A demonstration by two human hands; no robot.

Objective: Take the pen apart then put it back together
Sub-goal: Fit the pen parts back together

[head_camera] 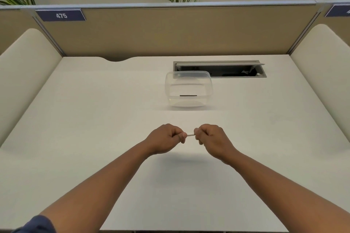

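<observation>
A white pen point(190, 134) lies level between my two fists, held a little above the white desk point(94, 119). Only a short middle piece of it shows; both ends are hidden inside my fingers. My left hand point(166, 138) is closed around the pen's left end. My right hand point(212, 139) grips the right end. The two hands sit close together at the centre of the view.
A clear plastic container point(188, 89) stands on the desk beyond my hands, with a small dark thin item inside. Behind it is an open cable hatch point(219, 69). Tan partition walls and cream side panels enclose the desk on three sides.
</observation>
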